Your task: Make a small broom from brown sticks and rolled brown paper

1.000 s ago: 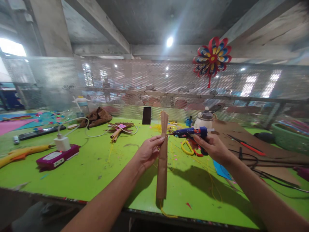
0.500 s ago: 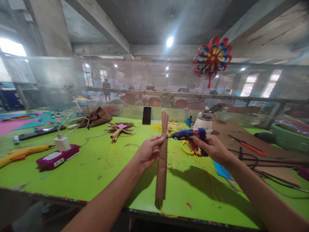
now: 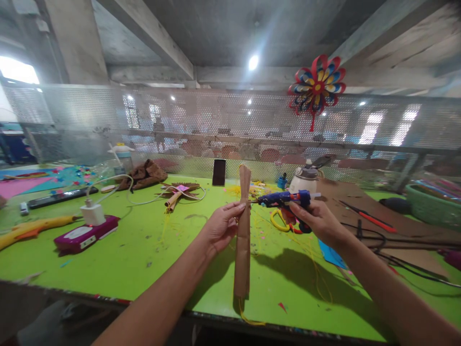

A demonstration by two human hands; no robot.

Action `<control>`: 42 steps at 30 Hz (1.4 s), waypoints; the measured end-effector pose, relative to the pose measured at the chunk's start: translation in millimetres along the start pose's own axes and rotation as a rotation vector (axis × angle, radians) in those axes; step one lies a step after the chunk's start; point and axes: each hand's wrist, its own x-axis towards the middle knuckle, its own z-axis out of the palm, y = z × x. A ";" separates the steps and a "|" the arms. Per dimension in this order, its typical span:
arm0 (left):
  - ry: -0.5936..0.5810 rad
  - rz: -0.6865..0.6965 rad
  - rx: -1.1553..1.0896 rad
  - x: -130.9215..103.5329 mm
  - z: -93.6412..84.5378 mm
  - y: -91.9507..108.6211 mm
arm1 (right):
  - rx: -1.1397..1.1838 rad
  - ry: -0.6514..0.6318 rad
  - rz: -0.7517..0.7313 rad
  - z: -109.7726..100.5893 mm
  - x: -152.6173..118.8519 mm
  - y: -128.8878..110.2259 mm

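Over the green table (image 3: pixel 144 269), a folded strip of brown paper (image 3: pixel 242 259) is held, pinched below its fanned top between the thumb and fingers of the left hand (image 3: pixel 220 226). The glue gun (image 3: pixel 284 198) is gripped by the right hand (image 3: pixel 319 218), its fingers clamped around the handle, and the nozzle is pointed at the strip just beside the left thumb. Whether the paper is touched by the nozzle cannot quite be made out. The left thumb could be burned if the gun were tipped or pushed further, so little room being left. Glue could be dripped on the yellow string (image 3: pixel 248 321) below if too much were squeezed out, and the folds could be sprung open if the pinch were loosened
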 end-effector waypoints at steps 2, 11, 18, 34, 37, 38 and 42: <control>-0.006 0.004 -0.010 -0.3 0.0 0.4 | -0.032 0.017 0.008 0.4 0.2 1.2; 0.005 0.007 -0.015 0.0 0.3 -0.2 | -0.082 0.047 -0.021 -1.0 -2.2 2.0; 0.000 0.010 -0.008 -0.2 -0.4 -0.7 | -0.097 0.073 -0.015 -0.5 -1.8 8.8; 0.015 -0.006 0.003 1.8 -2.1 -2.0 | -0.203 0.061 -0.052 2.4 -1.4 8.4; 0.010 -0.008 0.002 1.5 -1.7 -2.3 | -0.200 0.086 -0.056 2.9 -1.3 7.5; 0.009 -0.009 0.003 1.4 -1.5 -2.3 | -0.193 0.087 -0.061 3.1 -1.5 7.3; 0.017 -0.003 0.011 1.0 -1.0 -1.9 | -0.206 0.052 -0.037 4.3 -2.3 8.1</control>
